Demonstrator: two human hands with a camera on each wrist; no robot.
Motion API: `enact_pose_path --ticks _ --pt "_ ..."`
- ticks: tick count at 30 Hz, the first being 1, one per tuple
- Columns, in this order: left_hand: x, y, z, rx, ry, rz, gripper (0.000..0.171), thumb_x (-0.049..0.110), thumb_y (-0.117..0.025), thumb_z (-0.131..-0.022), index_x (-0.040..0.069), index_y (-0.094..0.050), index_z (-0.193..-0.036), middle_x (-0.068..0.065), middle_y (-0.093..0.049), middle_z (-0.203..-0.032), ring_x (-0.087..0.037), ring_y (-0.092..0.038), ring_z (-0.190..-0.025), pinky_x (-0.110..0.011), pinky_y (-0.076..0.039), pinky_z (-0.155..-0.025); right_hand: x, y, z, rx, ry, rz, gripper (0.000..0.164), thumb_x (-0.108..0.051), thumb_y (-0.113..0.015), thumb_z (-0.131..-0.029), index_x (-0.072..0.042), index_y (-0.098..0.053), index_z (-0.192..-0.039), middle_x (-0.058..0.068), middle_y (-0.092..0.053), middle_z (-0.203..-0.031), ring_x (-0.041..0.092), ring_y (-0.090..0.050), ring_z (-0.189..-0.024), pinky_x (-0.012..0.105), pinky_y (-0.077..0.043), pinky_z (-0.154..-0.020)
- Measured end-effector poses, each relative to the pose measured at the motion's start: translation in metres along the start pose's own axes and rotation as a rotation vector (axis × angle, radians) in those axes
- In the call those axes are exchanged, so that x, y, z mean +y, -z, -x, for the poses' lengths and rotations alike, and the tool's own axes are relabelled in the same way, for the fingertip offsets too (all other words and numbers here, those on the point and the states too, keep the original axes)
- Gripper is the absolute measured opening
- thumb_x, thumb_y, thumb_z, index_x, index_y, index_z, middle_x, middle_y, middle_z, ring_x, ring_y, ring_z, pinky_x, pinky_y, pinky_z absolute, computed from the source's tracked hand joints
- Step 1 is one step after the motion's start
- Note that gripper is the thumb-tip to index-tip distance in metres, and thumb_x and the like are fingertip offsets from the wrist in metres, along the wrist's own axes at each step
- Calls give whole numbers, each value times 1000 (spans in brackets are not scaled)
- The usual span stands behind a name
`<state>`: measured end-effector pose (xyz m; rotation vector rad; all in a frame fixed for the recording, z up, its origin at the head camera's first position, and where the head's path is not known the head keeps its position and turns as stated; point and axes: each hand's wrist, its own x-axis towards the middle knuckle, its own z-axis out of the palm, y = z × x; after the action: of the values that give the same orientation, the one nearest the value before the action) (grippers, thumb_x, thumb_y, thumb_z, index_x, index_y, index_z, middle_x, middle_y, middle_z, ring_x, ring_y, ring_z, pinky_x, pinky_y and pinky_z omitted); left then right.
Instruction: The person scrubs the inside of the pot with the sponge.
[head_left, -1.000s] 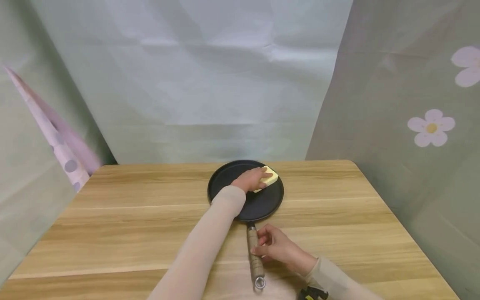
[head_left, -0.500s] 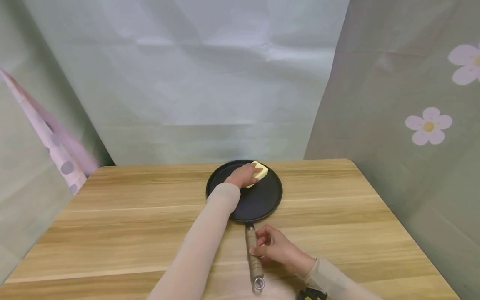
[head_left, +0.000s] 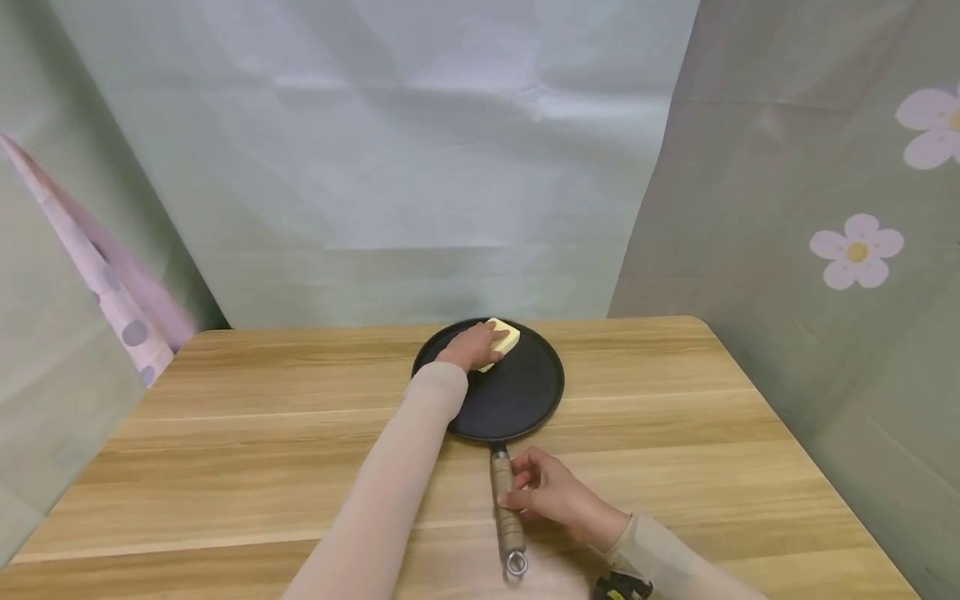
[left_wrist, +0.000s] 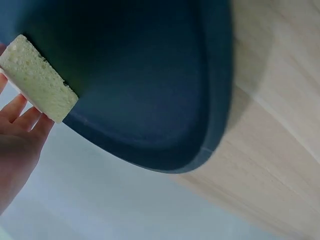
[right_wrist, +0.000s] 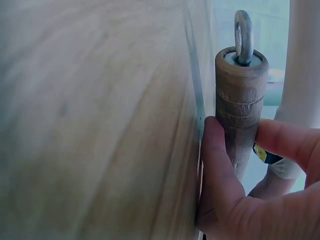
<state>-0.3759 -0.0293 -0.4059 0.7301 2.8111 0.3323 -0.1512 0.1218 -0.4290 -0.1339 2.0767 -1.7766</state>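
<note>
A round black frying pan [head_left: 517,396] lies flat on the wooden table, its wood-coloured handle [head_left: 511,527] pointing toward me. My left hand [head_left: 471,347] grips a pale yellow sponge [head_left: 506,337] near the pan's far rim. In the left wrist view, the fingers [left_wrist: 39,122] lie along one side of the sponge [left_wrist: 39,79]; part of the hand is cut off at the frame edge. My right hand [head_left: 561,502] pinches the handle from its right side. A metal ring [right_wrist: 244,37] caps the handle's end in the right wrist view.
The wooden table [head_left: 247,450] runs back to a pale green curtain [head_left: 450,167]. More curtain hangs at both sides, with flowers printed on the right one. A dark wrist device [head_left: 622,586] shows by the right sleeve.
My left hand has slid the sponge leftward and slightly away from me over the pan, toward its far rim. The right hand keeps its hold on the handle.
</note>
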Motion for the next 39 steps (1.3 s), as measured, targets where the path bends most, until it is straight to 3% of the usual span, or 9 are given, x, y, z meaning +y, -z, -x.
enact_pose_path --ticks 11,19,26,39 --pt "-17 5 13 -6 7 0 56 28 -53 -100 18 -32 -151 -13 -20 -158 -33 -22 -144 -45 -24 -114 0 1 1 17 -16 16 41 0 -72 -80 7 -48 -113 7 -49 -87 17 -53 -75 32 -55 -63" --pt "-30 8 22 13 -38 9 54 23 -55 -99 13 -38 -149 -18 -24 -156 -37 -26 -142 -46 -24 -114 -1 0 1 6 -10 -7 42 1 -71 -80 9 -48 -113 8 -50 -87 17 -54 -75 32 -56 -63" --pt "-43 9 29 35 -85 73 54 19 -58 -97 8 -41 -147 -21 -26 -154 -39 -27 -140 -47 -26 -113 0 -1 1 20 -12 1 42 1 -71 -79 9 -48 -113 8 -50 -87 16 -54 -74 32 -56 -63" --pt "-59 3 38 50 -160 36 55 22 -59 -97 7 -40 -147 -22 -27 -154 -40 -27 -140 -48 -27 -112 1 0 0 11 -28 -19 43 1 -71 -80 8 -48 -115 8 -49 -89 17 -55 -73 31 -55 -63"
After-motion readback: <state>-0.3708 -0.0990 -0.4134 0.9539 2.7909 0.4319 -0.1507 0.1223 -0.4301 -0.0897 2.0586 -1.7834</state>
